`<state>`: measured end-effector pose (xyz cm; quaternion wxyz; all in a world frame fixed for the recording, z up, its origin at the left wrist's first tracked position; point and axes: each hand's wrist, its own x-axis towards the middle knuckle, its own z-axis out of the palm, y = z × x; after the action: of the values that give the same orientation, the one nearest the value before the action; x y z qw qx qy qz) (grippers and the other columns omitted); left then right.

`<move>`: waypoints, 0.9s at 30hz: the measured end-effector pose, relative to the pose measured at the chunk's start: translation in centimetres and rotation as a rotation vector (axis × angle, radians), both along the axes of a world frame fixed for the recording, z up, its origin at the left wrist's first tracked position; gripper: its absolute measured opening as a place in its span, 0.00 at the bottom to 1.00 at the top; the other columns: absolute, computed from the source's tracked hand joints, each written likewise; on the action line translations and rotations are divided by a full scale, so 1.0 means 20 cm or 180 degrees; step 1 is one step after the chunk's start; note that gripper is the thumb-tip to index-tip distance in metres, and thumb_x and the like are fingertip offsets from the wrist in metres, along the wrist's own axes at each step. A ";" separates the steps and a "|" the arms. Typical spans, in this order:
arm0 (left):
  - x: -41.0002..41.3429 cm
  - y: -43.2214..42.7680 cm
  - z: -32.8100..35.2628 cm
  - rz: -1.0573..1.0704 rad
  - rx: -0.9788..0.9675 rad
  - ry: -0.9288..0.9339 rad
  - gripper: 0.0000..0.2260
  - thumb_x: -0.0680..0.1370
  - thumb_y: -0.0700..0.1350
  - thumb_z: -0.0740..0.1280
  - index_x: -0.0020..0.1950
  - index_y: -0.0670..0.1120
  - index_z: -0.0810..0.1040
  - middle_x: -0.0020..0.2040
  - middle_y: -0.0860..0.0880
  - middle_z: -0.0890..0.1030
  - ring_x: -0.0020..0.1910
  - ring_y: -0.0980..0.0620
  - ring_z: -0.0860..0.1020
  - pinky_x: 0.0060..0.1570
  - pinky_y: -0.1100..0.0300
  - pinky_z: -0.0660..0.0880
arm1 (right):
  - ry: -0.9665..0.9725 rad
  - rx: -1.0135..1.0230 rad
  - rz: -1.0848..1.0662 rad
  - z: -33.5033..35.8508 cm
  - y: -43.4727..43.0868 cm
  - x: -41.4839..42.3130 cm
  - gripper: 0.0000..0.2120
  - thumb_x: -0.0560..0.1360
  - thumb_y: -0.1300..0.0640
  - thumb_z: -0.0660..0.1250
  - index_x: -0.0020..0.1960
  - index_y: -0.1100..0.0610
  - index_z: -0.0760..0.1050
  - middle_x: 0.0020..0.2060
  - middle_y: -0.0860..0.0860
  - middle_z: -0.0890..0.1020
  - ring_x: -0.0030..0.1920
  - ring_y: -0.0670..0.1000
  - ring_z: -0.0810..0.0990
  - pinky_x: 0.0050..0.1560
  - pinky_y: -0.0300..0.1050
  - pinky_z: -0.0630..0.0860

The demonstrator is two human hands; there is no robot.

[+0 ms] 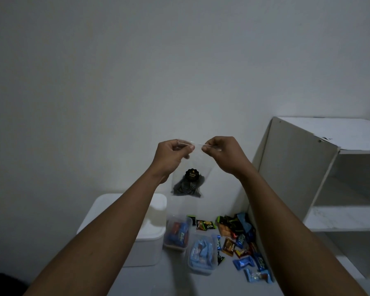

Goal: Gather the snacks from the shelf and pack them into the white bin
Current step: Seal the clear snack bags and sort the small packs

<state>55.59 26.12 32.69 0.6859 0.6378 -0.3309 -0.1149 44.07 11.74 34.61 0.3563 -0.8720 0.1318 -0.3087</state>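
Note:
A clear zip bag (pixel 188 182) with dark round snacks and a black label hangs in the air in front of the wall. My left hand (pixel 173 155) pinches its top strip at the left corner, my right hand (pixel 220 153) pinches the same strip at the right. Below, the white bin (pixel 145 242) stands on the floor at the left with its lid on. Several small wrapped snacks (pixel 239 242) lie scattered on the floor beside the white shelf (pixel 308 167). Two clear tubs (pixel 177 233) (pixel 202 255) hold blue and red packets.
The white shelf unit stands at the right, its visible compartments bare. A plain white wall fills the background. A dark object (pixel 2 283) shows at the bottom left corner.

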 end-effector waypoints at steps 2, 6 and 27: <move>0.00 0.00 0.00 0.0032 -0.0014 0.0018 0.01 0.75 0.43 0.74 0.44 0.48 0.83 0.42 0.49 0.84 0.37 0.56 0.80 0.41 0.62 0.74 | -0.0114 0.0268 0.0056 0.00 -0.01 -0.02 0.06 0.76 0.55 0.72 0.48 0.58 0.82 0.39 0.49 0.84 0.38 0.42 0.80 0.39 0.30 0.74; 0.00 0.00 0.00 0.0056 -0.0095 0.0158 0.02 0.76 0.42 0.73 0.44 0.48 0.82 0.42 0.49 0.82 0.36 0.55 0.79 0.42 0.58 0.73 | -0.0332 0.0901 0.0091 -0.03 -0.03 -0.03 0.05 0.76 0.58 0.71 0.45 0.60 0.81 0.38 0.50 0.83 0.38 0.42 0.79 0.44 0.35 0.74; -0.02 -0.03 -0.02 0.0110 -0.0524 0.0662 0.05 0.79 0.45 0.69 0.50 0.44 0.81 0.43 0.51 0.84 0.38 0.53 0.82 0.42 0.58 0.74 | -0.0698 0.1649 -0.0180 -0.10 -0.02 -0.08 0.04 0.76 0.58 0.72 0.44 0.58 0.82 0.40 0.52 0.84 0.42 0.46 0.81 0.50 0.42 0.76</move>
<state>55.24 25.50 32.35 0.7685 0.5696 -0.2553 -0.1410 42.56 11.36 32.56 0.5707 -0.7092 0.1913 -0.3670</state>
